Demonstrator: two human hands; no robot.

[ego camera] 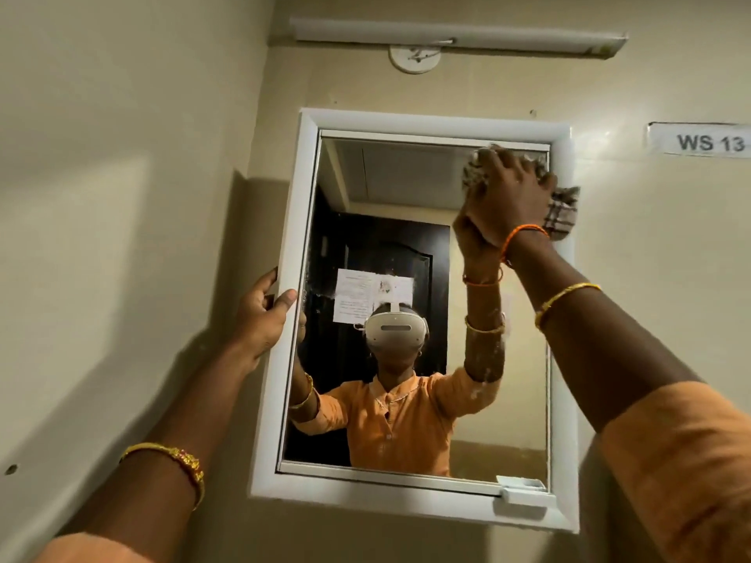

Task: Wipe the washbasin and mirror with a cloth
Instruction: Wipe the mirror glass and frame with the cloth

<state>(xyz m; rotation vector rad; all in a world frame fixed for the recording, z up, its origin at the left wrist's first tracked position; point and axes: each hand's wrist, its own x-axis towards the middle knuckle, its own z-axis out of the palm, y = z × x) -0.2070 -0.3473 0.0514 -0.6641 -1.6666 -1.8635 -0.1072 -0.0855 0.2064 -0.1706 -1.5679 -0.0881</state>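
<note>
right hand [508, 197] presses cloth [563, 213] flat on mirror [406, 237] top corner, left hand [264, 314] grips frame [284, 278].

The rectangular glass mirror [406, 245] is glossy and reflective, with pale smears low on its pane. Its white frame [292, 278] looks like smooth plastic with a faint sheen. The checked brown-and-cream cloth [563, 213] is soft woven fabric, matt and crumpled. The cream painted wall [122, 156] is smooth with a low sheen. Gold-coloured metal bangles [565, 296] shine.
</note>
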